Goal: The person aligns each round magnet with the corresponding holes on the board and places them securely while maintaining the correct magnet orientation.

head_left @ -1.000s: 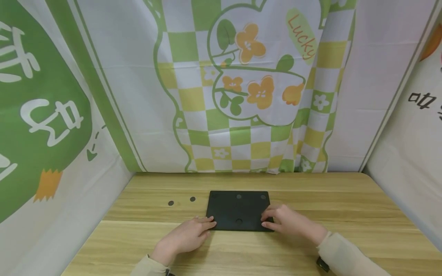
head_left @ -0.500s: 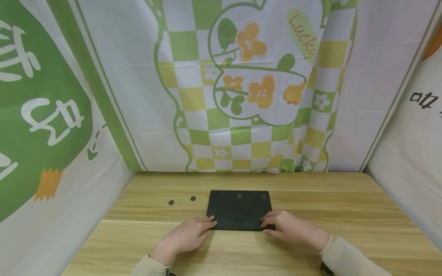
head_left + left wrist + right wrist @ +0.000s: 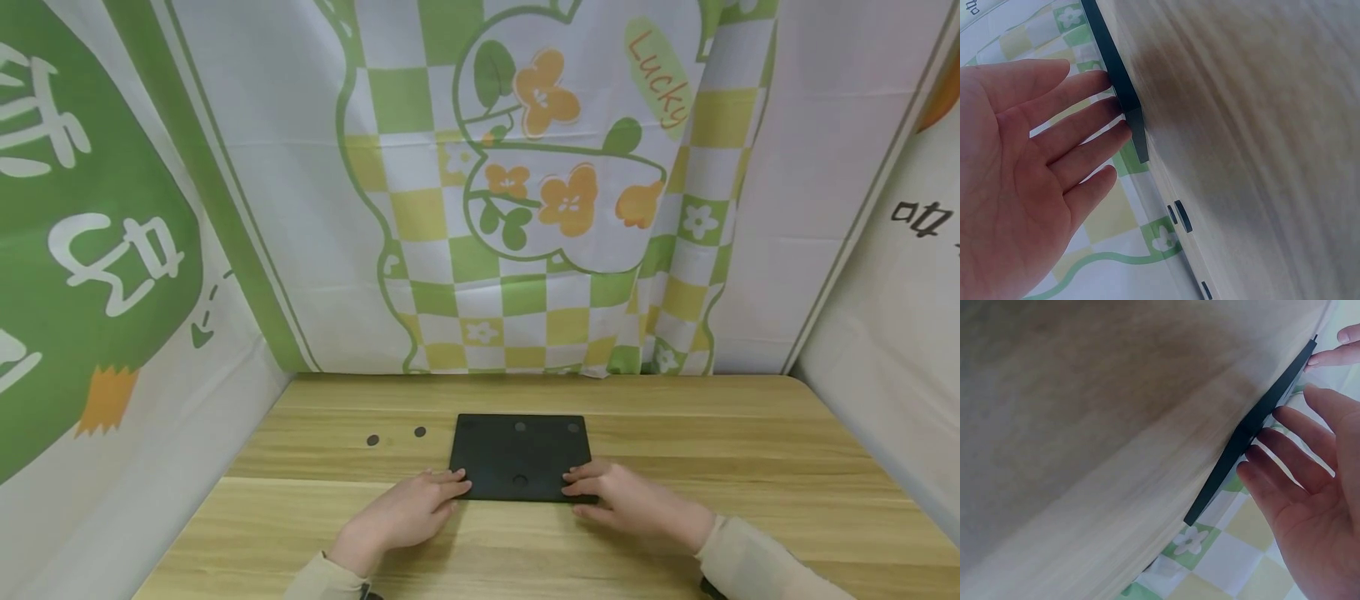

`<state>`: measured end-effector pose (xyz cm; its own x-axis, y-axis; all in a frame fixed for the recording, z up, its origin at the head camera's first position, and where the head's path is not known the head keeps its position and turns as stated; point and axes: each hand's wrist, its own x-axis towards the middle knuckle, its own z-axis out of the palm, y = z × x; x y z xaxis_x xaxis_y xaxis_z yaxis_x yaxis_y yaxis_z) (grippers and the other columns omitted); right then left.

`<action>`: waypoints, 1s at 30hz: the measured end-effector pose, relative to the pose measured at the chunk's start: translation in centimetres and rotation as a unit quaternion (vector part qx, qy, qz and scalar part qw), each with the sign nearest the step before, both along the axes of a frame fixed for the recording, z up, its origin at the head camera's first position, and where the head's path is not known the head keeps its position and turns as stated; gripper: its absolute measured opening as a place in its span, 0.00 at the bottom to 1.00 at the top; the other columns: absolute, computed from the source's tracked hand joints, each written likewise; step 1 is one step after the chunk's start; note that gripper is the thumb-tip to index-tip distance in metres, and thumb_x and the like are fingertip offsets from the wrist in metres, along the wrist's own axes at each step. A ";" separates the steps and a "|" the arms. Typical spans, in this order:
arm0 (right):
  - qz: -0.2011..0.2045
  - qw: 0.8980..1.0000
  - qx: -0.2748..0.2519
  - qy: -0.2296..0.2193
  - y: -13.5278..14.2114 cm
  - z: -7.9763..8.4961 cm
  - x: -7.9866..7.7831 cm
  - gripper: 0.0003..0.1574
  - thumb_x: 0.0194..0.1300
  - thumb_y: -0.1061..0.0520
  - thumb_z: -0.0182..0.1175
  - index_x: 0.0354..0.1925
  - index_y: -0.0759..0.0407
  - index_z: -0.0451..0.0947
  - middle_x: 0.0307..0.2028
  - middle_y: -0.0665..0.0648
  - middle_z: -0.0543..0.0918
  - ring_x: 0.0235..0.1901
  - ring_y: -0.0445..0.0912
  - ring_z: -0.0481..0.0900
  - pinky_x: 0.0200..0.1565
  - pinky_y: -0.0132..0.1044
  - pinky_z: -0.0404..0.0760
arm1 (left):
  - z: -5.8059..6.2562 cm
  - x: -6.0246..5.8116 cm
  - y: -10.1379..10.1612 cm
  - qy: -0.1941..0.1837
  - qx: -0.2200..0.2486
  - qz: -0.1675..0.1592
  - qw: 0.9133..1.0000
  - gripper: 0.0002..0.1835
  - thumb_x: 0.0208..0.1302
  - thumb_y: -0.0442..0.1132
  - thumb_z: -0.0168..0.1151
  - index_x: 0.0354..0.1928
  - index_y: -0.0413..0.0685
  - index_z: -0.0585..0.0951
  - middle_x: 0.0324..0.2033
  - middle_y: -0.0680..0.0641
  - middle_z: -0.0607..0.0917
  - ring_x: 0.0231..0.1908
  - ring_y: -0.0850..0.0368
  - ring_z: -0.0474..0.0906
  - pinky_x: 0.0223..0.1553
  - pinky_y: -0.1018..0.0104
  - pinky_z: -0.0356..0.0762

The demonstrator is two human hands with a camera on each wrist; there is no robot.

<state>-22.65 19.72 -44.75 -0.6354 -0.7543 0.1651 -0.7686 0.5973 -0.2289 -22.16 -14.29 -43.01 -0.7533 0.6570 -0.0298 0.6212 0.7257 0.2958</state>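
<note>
A thin black rectangular panel point(image 3: 491, 454) lies flat on the wooden table, with several dark round pads on its upper face. One pad point(image 3: 520, 427) sits at mid far edge; another pad point(image 3: 521, 481) is near the front edge. My left hand point(image 3: 408, 508) rests its fingertips on the panel's front left corner. At the front right corner, the fingertips of my right hand point(image 3: 626, 498) touch the panel, covering that corner. Both wrist views show extended fingers against the panel, seen edge-on, with nothing gripped in either palm.
Loose dark discs lie left of the panel, one disc point(image 3: 420, 432) closer to it and another disc point(image 3: 372, 440) farther out. The wooden table point(image 3: 712, 425) ends against a printed curtain point(image 3: 525, 333) at the back. Fabric walls stand on both sides.
My right hand has shifted slightly toward the front edge, its curled fingers now lying flatter on the panel's corner. The left hand, panel and loose discs stay in place.
</note>
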 end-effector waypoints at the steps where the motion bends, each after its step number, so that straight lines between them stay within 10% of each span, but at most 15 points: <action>1: 0.002 1.000 -0.001 0.002 0.0 -0.1 0.0 0.20 0.67 0.48 0.58 0.52 0.57 0.81 0.54 0.58 0.80 0.54 0.51 0.78 0.50 0.43 0.82 | 0.0 0.0 0.0 0.000 -0.001 0.001 1.000 0.20 0.71 0.37 0.48 0.62 0.45 0.75 0.64 0.43 0.72 0.65 0.47 0.68 0.66 0.46 0.63; 30: 0.034 0.999 -0.026 -0.008 0.1 -0.3 -0.7 0.21 0.64 0.57 0.61 0.55 0.59 0.79 0.55 0.61 0.80 0.57 0.52 0.77 0.51 0.46 0.81 | -0.1 -0.1 -0.3 -0.018 0.010 0.002 1.000 0.20 0.71 0.38 0.47 0.63 0.46 0.74 0.65 0.44 0.71 0.65 0.47 0.67 0.66 0.48 0.63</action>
